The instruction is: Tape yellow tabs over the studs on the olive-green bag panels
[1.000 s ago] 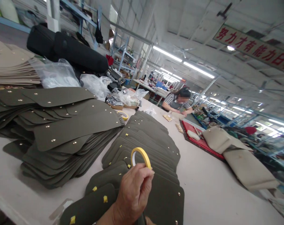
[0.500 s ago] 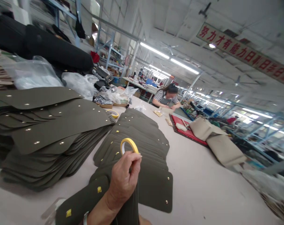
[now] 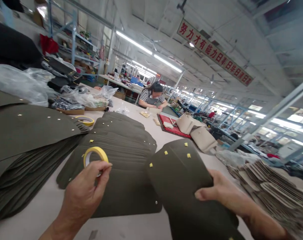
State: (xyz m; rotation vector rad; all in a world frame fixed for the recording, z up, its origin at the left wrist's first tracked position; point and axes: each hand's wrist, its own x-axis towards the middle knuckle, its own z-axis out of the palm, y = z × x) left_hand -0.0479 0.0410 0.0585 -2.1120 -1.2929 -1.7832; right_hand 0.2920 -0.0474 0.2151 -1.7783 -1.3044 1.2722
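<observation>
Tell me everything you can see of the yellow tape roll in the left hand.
The yellow tape roll is a narrow ring with a pale inner core, open centre toward the camera. It stands on edge above the stacked olive panels, pinched at its lower rim by the left hand. The right hand grips a separate olive panel, clear of it.

Bright overhead tube lighting, warped edges

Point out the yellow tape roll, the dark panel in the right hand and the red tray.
yellow tape roll (image 3: pixel 98 151), head view, top of its yellow band.
dark panel (image 3: pixel 181 180), head view, its flat middle.
red tray (image 3: pixel 173 129), head view, bare red surface by its near edge.
</observation>
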